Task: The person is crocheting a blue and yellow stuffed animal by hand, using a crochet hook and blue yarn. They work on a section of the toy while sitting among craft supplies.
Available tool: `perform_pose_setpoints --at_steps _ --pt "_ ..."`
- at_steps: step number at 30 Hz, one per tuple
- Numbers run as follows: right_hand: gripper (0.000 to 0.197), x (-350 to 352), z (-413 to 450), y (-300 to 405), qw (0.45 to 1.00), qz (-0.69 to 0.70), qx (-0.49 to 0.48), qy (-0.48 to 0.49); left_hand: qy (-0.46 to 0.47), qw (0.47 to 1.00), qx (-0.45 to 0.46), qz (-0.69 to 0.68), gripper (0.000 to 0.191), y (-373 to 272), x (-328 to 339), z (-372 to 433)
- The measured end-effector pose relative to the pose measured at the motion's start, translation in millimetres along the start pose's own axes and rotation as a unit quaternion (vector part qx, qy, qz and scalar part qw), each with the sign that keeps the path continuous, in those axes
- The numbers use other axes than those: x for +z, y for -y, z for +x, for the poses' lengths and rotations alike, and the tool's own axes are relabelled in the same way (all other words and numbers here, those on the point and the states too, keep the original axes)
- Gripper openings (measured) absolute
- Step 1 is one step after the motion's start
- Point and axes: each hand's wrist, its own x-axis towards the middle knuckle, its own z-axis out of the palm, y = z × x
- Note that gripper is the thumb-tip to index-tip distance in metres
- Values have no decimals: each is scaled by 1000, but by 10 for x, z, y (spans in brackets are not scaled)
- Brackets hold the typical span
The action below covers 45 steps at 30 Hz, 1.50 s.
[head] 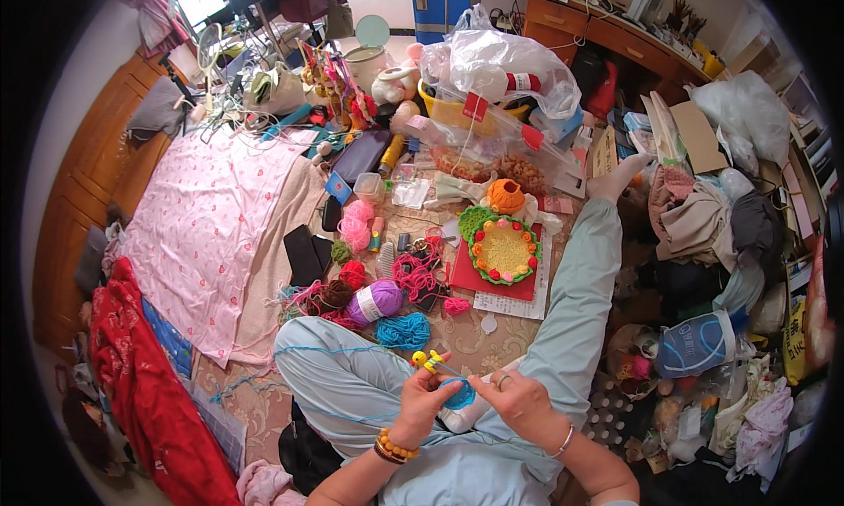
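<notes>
My left hand (422, 399) pinches a small round piece of blue crochet (459, 395) above my lap. Around its raised index finger sits a yellow ornament (432, 361), perhaps a yarn ring. My right hand (524, 404) grips a slim crochet hook (451, 369) that slants across the blue piece's upper edge; its tip is too small to make out. A blue strand (330, 350) runs over my bent knee towards the left hand. Just beyond the knee lie a loose blue yarn skein (403, 332) and a purple yarn ball (376, 301) with a paper band.
Beyond my lap, a yellow crocheted round with flowers (502, 250) rests on a red folder (465, 268). Pink yarn (357, 224), a black phone (303, 255) and plastic bags (501, 64) lie farther off. Piled clothes (705, 222) crowd the right; a pink sheet (211, 209) spreads left.
</notes>
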Motion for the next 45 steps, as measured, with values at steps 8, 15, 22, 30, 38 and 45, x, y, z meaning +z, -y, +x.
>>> perform_pose_setpoints --at_steps 8,15,22,30,38,45 --pt "33 386 -43 159 986 85 76 -119 -34 999 27 -2 58 78 29 28" --pt "10 788 34 336 707 585 351 -186 -25 917 251 309 46 176 -22 54" --pt "36 311 -22 92 987 117 109 -33 -13 916 223 333 27 182 -325 186" --pt "36 420 -75 -81 683 679 258 73 119 990 -16 70 54 -133 -175 108" --pt "31 465 -84 -51 766 604 220 11 108 991 -55 65 55 -152 -115 117" --pt "32 512 -61 -12 669 683 293 30 77 917 131 368 34 1 -157 141"
